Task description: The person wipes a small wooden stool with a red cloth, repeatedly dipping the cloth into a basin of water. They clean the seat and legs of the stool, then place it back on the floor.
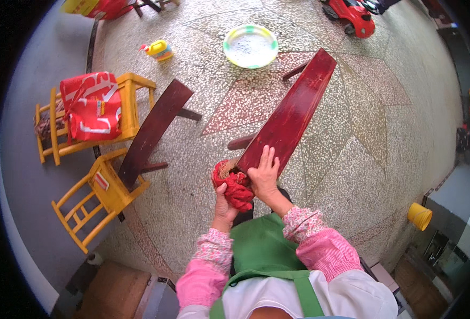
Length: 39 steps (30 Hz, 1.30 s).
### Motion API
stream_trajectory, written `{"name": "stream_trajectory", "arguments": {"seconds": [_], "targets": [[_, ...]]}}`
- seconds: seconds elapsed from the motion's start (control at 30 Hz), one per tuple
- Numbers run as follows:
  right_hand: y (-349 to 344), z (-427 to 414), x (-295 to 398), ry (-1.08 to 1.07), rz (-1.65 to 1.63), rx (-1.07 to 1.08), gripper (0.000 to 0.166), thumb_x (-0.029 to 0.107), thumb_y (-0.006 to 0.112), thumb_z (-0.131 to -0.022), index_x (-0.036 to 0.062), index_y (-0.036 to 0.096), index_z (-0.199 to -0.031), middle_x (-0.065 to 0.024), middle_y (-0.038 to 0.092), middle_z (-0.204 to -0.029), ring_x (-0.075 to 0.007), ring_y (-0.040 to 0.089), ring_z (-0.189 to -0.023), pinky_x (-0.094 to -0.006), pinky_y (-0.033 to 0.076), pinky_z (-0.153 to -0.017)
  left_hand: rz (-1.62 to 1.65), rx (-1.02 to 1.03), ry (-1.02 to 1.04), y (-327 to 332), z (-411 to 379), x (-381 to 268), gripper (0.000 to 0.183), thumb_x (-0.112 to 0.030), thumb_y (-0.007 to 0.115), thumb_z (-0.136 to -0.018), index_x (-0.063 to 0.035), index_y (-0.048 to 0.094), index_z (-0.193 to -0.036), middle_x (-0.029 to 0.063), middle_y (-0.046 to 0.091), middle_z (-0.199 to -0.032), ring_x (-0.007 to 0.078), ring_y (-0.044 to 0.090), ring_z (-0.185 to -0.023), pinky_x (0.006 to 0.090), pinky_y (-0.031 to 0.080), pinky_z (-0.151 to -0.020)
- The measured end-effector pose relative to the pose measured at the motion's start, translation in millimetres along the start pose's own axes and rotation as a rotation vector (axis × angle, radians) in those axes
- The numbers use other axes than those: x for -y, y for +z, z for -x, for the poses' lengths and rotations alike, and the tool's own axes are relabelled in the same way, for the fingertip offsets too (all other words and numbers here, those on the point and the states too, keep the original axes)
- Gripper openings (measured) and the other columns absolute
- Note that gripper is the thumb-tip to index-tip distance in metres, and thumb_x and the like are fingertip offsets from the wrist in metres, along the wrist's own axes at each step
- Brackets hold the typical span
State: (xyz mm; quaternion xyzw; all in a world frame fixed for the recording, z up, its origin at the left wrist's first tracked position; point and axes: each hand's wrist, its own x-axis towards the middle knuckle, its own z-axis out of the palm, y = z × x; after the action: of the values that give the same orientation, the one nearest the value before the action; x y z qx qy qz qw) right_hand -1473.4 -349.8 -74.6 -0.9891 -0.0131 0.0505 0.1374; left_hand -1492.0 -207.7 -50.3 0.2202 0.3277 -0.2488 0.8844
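A long dark-red wooden bench [290, 115] stretches away from me, its near end in front of my apron. My left hand [226, 207] grips a bunched red cloth [238, 191] against that near end. Spread over the top of the seat close to the same end, my right hand [265, 172] has its fingers extended on the wood. The bench's legs [241, 142] stick out to its left. Part of the cloth's underside is hidden by my left hand.
Beyond the bench stands a basin [251, 65] of sudsy water, with a yellow jug [161, 50] to its left. A second bench [155, 127] lies left beside yellow wooden chairs [111, 187], one bearing a red bag [93, 107]. A red toy car [354, 20] and yellow bucket [419, 216] are right.
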Motion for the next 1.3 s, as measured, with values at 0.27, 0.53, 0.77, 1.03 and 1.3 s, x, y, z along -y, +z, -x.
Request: {"name": "stream_trajectory", "arguments": {"seconds": [0.27, 0.53, 0.77, 1.03, 1.3], "targets": [[11.9, 6.8, -33.9, 0.137, -0.766, 0.221, 0.027, 0.022, 0.066, -0.069, 0.0003, 0.058, -0.082, -0.0278, 0.045, -0.124, -0.0417, 0.045, -0.116, -0.0459, 0.041, -0.088, -0.024, -0.156, 0.172, -81.4, -41.8, 16.8, 0.063, -0.048, 0.051, -0.082, -0.0066, 0.042, -0.128, 0.0107, 0.051, -0.125, 0.0289, 0.049, -0.114, 0.044, 0.037, -0.101], [136.8, -62.1, -234.0, 1.134, -1.167, -0.033, 0.074, 0.05, 0.07, -0.072, -0.0013, 0.043, -0.119, -0.0142, 0.06, -0.101, -0.0251, 0.059, -0.089, -0.0373, 0.05, -0.066, -0.065, -0.445, 0.535, -113.5, -83.2, 25.5, 0.023, -0.037, 0.054, -0.089, -0.0139, 0.056, -0.094, -0.0015, 0.06, -0.078, 0.0132, 0.056, -0.062, 0.0294, 0.05, -0.057], [186.8, -127.7, -263.1, 0.927, -2.168, -0.192, 0.064, 0.032, 0.073, -0.076, 0.0023, 0.044, -0.125, -0.0142, 0.055, -0.118, -0.0291, 0.058, -0.099, -0.047, 0.049, -0.089, -0.021, -0.519, 0.527, -108.7, -65.5, 59.8, 0.027, -0.029, 0.064, -0.084, -0.0101, 0.056, -0.102, 0.0018, 0.061, -0.089, 0.0142, 0.06, -0.075, 0.0302, 0.053, -0.067], [169.3, -62.9, -205.3, 0.998, -2.012, -0.029, 0.055, 0.041, 0.061, -0.084, 0.004, 0.048, -0.123, -0.0121, 0.055, -0.12, -0.0284, 0.056, -0.104, -0.0444, 0.046, -0.091, -0.124, -0.801, 0.783, -154.4, -23.8, 59.6, 0.026, -0.021, 0.07, -0.079, -0.0097, 0.058, -0.099, -0.0003, 0.061, -0.09, 0.0109, 0.059, -0.076, 0.0266, 0.05, -0.067], [176.5, 67.6, -18.1, 1.293, -2.105, 0.191, 0.058, 0.042, 0.058, -0.083, 0.0065, 0.045, -0.127, -0.0142, 0.05, -0.126, -0.0332, 0.047, -0.114, -0.0519, 0.036, -0.099, -0.199, -0.855, 0.786, -311.9, 123.5, -7.6, 0.027, -0.017, 0.067, -0.079, -0.0068, 0.057, -0.102, 0.0015, 0.061, -0.096, 0.0126, 0.059, -0.084, 0.0285, 0.049, -0.077]]}}
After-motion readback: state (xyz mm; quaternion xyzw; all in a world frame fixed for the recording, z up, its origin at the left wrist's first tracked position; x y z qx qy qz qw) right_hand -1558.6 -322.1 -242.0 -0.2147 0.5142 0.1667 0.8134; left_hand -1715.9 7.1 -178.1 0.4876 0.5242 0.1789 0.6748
